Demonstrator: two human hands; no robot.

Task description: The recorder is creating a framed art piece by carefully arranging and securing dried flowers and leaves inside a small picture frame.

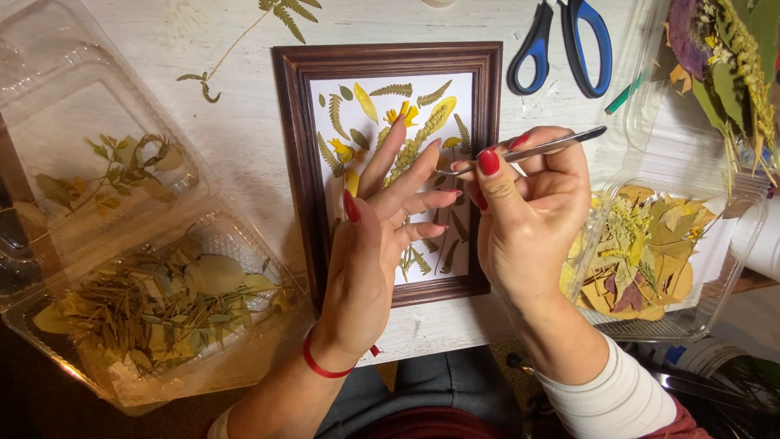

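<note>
- Holding my left hand (382, 219) flat, fingers spread narrow and long over the white card inside the dark wooden frame (302, 162), I'm steadying the pressed flowers (410, 134) already laid there; nothing is gripped in that hand.
- My right hand (532, 203) pinches the metal tweezers (528, 150) between thumb and forefinger; their tips sit right at my left fingertips, just above the arrangement. Whether they hold a scrap I cannot tell.
- I judge the main risk is a nudge: my left palm dragging across the card would slide or crack the dry yellow petals and fern leaflets, which look brittle.
- A tweezer tip pressed too hard could tear a leaf or scratch the card.
- My sleeve or wrist could catch the clear tray of yellow and purple leaves (650, 260) just beside my right arm, as it overhangs the table edge.
- To my left, two clear plastic containers (154, 309) hold green sprigs and dried stems; the nearer one also juts past the edge.
- Farther off, the white, worn-looking table (244, 130) carries a loose fern sprig (268, 24) and blue-handled scissors (561, 41).
- Beyond, the room is dark and hard to read.
</note>
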